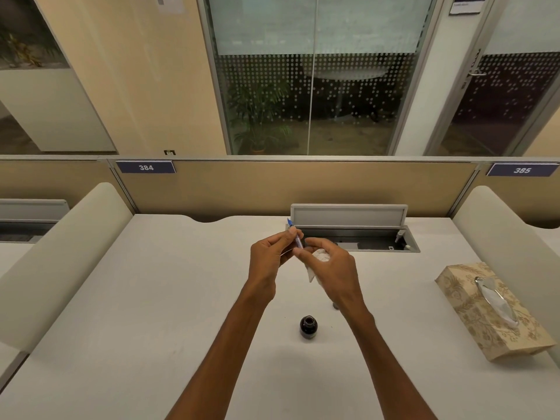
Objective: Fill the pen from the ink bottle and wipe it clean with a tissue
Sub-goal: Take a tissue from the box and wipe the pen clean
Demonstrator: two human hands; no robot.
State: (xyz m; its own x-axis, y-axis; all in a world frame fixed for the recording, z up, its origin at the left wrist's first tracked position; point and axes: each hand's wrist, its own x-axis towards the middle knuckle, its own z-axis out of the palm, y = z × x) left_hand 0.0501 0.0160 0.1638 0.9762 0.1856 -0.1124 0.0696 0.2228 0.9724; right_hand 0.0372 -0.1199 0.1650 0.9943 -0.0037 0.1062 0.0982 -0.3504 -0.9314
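Observation:
My left hand (pixel 269 259) pinches a slim blue pen (pixel 297 238), held upright and tilted slightly left above the middle of the desk. My right hand (pixel 330 268) clutches a crumpled white tissue (pixel 318 262) right beside the pen's lower end; whether tissue and pen touch is hidden by my fingers. The small dark ink bottle (pixel 308 327) stands open on the desk below my hands, between my forearms. A small dark cap (pixel 335 305) lies just behind my right wrist, mostly hidden.
A patterned tissue box (pixel 472 310) lies at the right of the white desk (pixel 151 298). An open cable tray with a raised lid (pixel 348 216) sits just beyond my hands. Padded dividers (pixel 60 262) flank the desk and a partition panel closes the back.

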